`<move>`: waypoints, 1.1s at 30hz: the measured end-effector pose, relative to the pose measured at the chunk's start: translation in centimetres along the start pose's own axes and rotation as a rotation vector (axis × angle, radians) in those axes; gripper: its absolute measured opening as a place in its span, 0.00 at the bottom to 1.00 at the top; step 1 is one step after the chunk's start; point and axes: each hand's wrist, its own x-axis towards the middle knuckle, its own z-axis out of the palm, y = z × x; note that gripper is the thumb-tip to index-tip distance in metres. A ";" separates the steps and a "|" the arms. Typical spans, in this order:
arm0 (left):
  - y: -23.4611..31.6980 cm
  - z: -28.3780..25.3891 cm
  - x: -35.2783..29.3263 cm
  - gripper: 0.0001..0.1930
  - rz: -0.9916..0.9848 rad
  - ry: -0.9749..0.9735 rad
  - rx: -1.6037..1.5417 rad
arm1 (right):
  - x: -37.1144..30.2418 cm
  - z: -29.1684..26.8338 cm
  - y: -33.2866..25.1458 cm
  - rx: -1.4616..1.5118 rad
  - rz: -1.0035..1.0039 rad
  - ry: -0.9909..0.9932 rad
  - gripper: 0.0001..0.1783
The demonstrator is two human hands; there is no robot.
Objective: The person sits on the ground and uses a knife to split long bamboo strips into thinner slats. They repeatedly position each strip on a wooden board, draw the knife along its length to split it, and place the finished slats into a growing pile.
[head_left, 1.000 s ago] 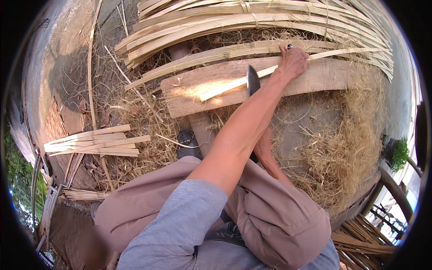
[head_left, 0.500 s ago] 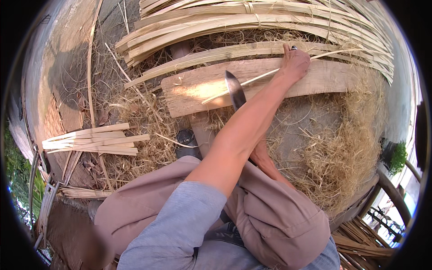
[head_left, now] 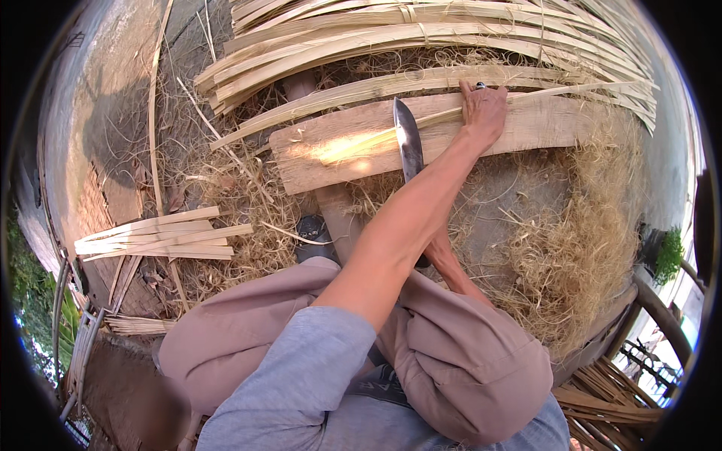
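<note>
My left arm reaches across to the far right, and my left hand (head_left: 485,113) is closed around a thin bamboo strip (head_left: 361,144). The strip lies slanting over a wooden board (head_left: 534,128), its pale face turned up at the left end. A knife (head_left: 408,139) with a broad dark blade stands across the strip, touching or very near it. Partly covered by my left forearm, my right hand (head_left: 440,246) grips the knife's handle; most of its fingers are hidden.
Beyond the board lies a large pile of long bamboo strips (head_left: 338,49). Shorter strips (head_left: 162,234) are stacked at the left. Curly shavings (head_left: 556,270) cover the ground around the board. More dark strips (head_left: 609,410) lie at the lower right.
My left hand has shifted slightly left, and the strip now shows its wider face. The knife blade has moved right and up and stands more upright.
</note>
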 end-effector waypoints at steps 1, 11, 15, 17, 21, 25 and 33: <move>-0.1 -0.5 0.1 0.09 -0.021 -0.053 0.010 | 1.2 -1.9 1.1 0.042 0.089 -0.184 0.22; -0.3 -1.0 0.4 0.09 -0.035 -0.072 -0.043 | 1.8 -2.3 1.3 0.264 0.303 -0.406 0.24; 0.5 -1.0 0.2 0.09 -0.042 -0.081 0.022 | -0.6 -0.2 0.8 0.220 0.259 -0.382 0.25; 1.1 -1.3 -0.3 0.08 -0.052 -0.125 0.005 | -2.8 1.4 0.4 0.161 0.117 -0.325 0.26; 1.1 -0.1 -0.6 0.07 0.005 0.008 0.085 | -1.0 -0.9 1.9 0.195 0.295 -0.439 0.28; 1.2 1.0 -1.2 0.08 0.043 0.126 0.059 | -0.1 -2.5 0.9 0.336 0.413 -0.307 0.27; 0.9 -0.1 -1.1 0.07 0.080 0.056 0.046 | -1.3 -1.1 1.0 0.295 0.304 -0.300 0.22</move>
